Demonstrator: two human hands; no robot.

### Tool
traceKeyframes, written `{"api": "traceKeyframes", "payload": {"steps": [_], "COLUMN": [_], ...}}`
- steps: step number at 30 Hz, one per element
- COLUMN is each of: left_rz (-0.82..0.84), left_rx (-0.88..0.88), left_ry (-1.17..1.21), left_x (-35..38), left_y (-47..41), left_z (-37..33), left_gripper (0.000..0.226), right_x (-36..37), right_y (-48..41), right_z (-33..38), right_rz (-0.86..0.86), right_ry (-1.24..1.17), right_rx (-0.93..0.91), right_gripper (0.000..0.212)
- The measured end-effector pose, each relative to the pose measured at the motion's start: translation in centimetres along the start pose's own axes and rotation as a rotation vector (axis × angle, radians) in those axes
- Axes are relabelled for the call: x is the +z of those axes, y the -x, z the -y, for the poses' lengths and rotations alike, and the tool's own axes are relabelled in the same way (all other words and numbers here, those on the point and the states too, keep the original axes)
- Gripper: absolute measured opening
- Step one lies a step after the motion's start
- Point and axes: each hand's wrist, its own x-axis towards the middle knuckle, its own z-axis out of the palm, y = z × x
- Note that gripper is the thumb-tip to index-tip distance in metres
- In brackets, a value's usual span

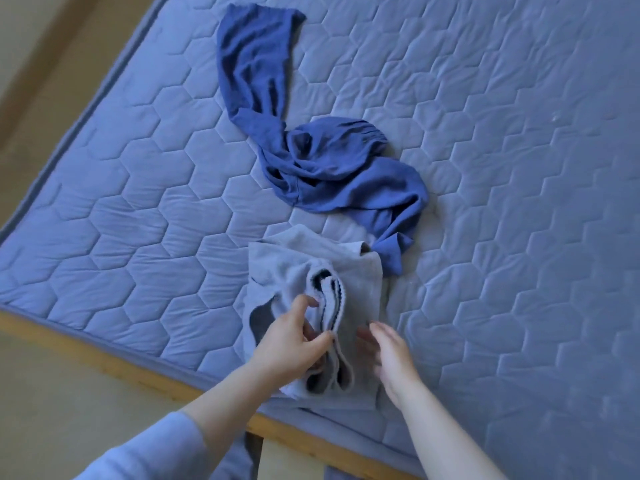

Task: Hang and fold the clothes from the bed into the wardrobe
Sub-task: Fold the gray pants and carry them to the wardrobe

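A light grey garment (pixel 287 268) lies crumpled near the bed's front edge. My left hand (pixel 294 341) grips a bunched fold of it, thumb and fingers pinching the cloth. My right hand (pixel 388 355) rests just to the right of that fold with its fingers straight and apart, touching or hovering over the grey cloth. A dark blue garment (pixel 325 157) sprawls twisted across the middle of the bed, one long part stretching to the far side and its near end touching the grey garment's right corner.
The bed has a blue quilted mattress (pixel 502 168) with a hexagon pattern and a wooden frame edge (pixel 114 362) along the front. Beige floor (pixel 45 410) shows at the left and below. No wardrobe is in view.
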Motion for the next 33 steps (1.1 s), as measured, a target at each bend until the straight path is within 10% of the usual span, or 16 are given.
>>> {"api": "traceKeyframes", "payload": {"steps": [6,13,23,29,33], "left_rz": [-0.163,-0.518,-0.284,-0.246,-0.256], "left_rx": [-0.145,-0.242,-0.446,-0.492,-0.509], "left_ry": [0.144,-0.068,0.069,0.096,0.236], "left_x": [2.7,-0.5,-0.7,-0.5,-0.4], "left_y": [-1.7,-2.2,-3.9,-4.7,-4.8], "left_z": [1.2,5.9,8.7,8.2,8.3], "left_gripper": [0.01,0.016,0.074,0.062,0.053], "right_x": [-1.8,0.8,0.0,0.4,0.6], "right_y": [-1.8,-3.2,-2.5,-3.2,-4.4], "right_z": [-1.0,-2.1,-2.7,-2.7,-2.2], "right_rz": [0.012,0.002,-0.017,-0.122,-0.027], "right_ry": [0.168,0.561,0.595,0.678,0.456], "right_rx": [0.029,-0.075,-0.186,-0.173,-0.061], "right_gripper": [0.017,0.096,0.03,0.109,0.104]}}
